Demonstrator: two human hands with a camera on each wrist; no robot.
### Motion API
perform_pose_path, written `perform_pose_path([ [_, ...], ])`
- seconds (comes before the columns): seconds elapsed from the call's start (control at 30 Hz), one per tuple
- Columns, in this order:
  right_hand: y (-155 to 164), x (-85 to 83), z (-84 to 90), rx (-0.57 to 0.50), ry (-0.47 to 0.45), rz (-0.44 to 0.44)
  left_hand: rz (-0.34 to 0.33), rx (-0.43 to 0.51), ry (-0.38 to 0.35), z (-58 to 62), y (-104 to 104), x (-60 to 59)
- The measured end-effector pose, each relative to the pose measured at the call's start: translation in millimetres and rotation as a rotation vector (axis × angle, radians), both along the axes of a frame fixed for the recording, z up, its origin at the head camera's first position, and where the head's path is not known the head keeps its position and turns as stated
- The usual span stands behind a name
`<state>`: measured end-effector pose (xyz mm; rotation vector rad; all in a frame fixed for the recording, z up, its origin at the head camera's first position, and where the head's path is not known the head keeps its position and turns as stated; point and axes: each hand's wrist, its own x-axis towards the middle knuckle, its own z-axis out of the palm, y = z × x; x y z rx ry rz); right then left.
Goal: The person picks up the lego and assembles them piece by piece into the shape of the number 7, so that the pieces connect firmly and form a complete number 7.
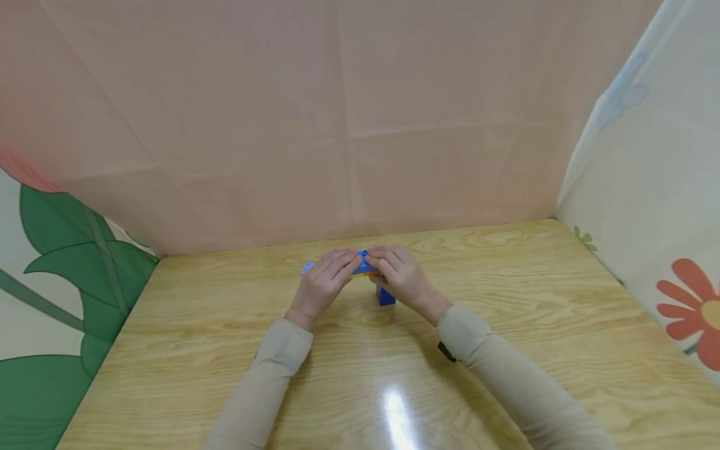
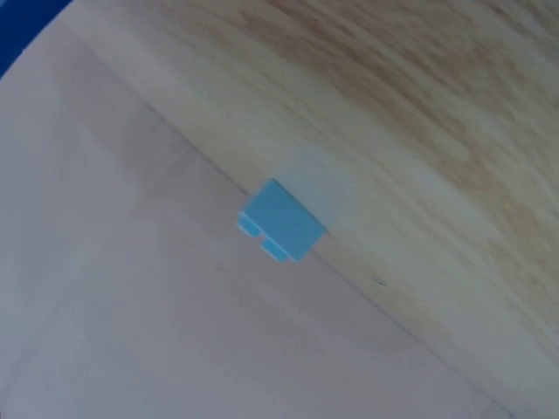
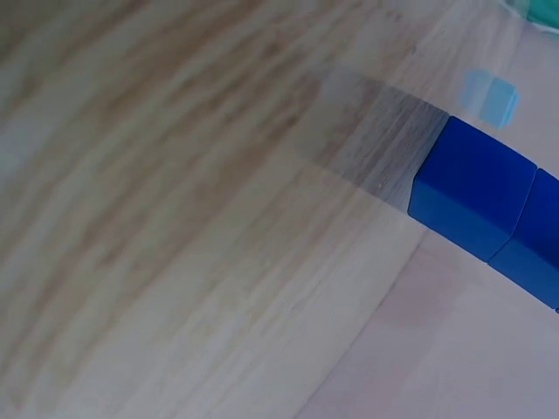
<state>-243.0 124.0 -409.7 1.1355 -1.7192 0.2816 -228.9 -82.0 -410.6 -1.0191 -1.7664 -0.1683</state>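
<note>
Near the back of the table, my left hand [image 1: 323,279] and right hand [image 1: 406,276] grip a blue toy building brick [image 1: 363,262] from either side, fingertips close together on its top. A thin yellow and orange layer [image 1: 360,275] shows under its front edge. Below the right hand stands a dark blue support [image 1: 385,297]; the right wrist view shows it as dark blue bricks [image 3: 476,188] stacked on the table. Beyond the left hand is a light blue brick [image 1: 307,268], standing on the table in the left wrist view with its studs [image 2: 262,238] showing. The fingers hide much of the held part.
The wood-grain table [image 1: 225,337] meets a pinkish cloth backdrop [image 1: 349,156] just behind the bricks. Printed panels flank it, with green leaves [image 1: 107,269] at the left and a red flower [image 1: 694,312] at the right. A dark strap [image 1: 447,352] hangs below the right cuff.
</note>
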Motion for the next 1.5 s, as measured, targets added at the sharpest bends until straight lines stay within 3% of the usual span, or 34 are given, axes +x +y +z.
perform_pose_path([
  [0.1,0,0.7,0.7,0.002,-0.091,0.002,0.022,-0.007,-0.039,-0.2,1,0.0],
  [0.2,2,3.1,2.0,-0.003,-0.274,-0.003,0.062,-0.024,-0.121,0.0,1,1.2],
  [0.27,6,5.6,3.6,-0.029,-0.478,0.008,0.081,-0.036,-0.174,0.3,1,2.4],
  [0.43,23,7.4,5.5,-0.180,-1.108,0.095,0.104,-0.076,-0.220,1.8,-2,6.6],
  [0.5,32,6.2,6.1,-0.223,-1.286,0.107,0.110,-0.090,-0.225,1.9,-3,7.9],
  [0.57,41,5.2,6.8,-0.244,-1.396,0.113,0.124,-0.097,-0.227,1.7,-3,8.8],
  [0.77,50,3.0,9.0,-0.261,-1.491,0.137,0.187,-0.065,-0.247,2.1,-5,8.7],
  [0.87,49,2.1,10.2,-0.256,-1.493,0.130,0.208,0.042,-0.350,0.8,-11,5.2],
  [0.97,48,1.3,10.1,-0.246,-1.487,0.131,0.244,0.232,-0.560,-1.7,-19,0.8],
  [1.13,48,1.1,9.6,-0.242,-1.491,0.139,0.301,0.614,-1.065,-4.7,-35,-6.9],
  [1.2,47,1.6,9.5,-0.242,-1.494,0.139,0.322,0.694,-1.235,-6.6,-41,-9.5],
  [1.27,47,2.3,9.7,-0.243,-1.499,0.137,0.347,0.683,-1.354,-9.1,-46,-11.9],
  [1.33,47,3.0,10.0,-0.242,-1.501,0.134,0.372,0.609,-1.428,-13.3,-49,-14.6],
  [1.5,45,3.5,10.7,-0.248,-1.490,0.119,0.370,0.404,-1.464,-21.5,-54,-22.0],
])
